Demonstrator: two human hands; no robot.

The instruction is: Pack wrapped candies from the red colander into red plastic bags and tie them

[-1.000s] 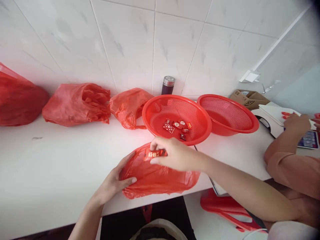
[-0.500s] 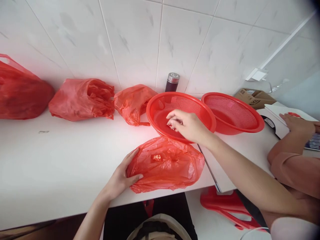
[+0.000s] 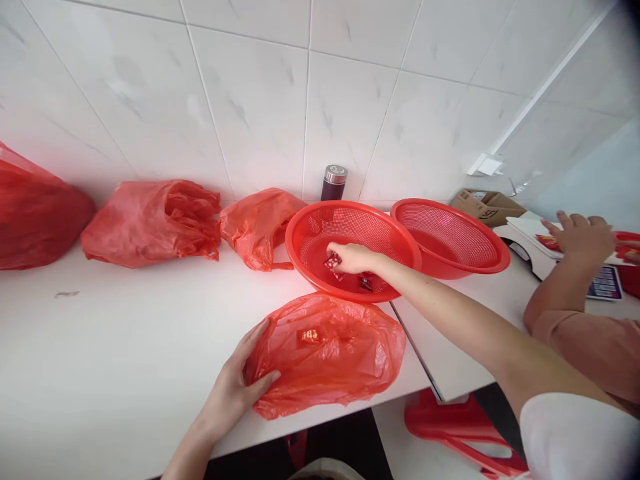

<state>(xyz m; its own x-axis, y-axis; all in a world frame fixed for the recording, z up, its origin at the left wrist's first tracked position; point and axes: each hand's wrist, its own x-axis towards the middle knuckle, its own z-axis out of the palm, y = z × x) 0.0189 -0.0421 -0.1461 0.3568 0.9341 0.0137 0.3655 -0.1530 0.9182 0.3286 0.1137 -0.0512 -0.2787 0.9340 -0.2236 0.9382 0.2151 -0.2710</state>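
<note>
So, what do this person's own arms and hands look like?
The left hand and right hand wear no gloves, and no rings or watch show. Both visible forearms are bare. A plain whitish sleeve covers the right upper arm; the left upper arm is out of view.

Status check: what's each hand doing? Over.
Left hand at edge of open red bag. Right hand on dotted packet inside basket. Right forearm hides part of basket.

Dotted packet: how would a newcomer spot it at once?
Below the tiled wall, find the left red basket, just in front of the dark bottle. Inside it, the dotted packet shows at the right hand. White dots on red set it apart from the darker packet nearby.
</note>
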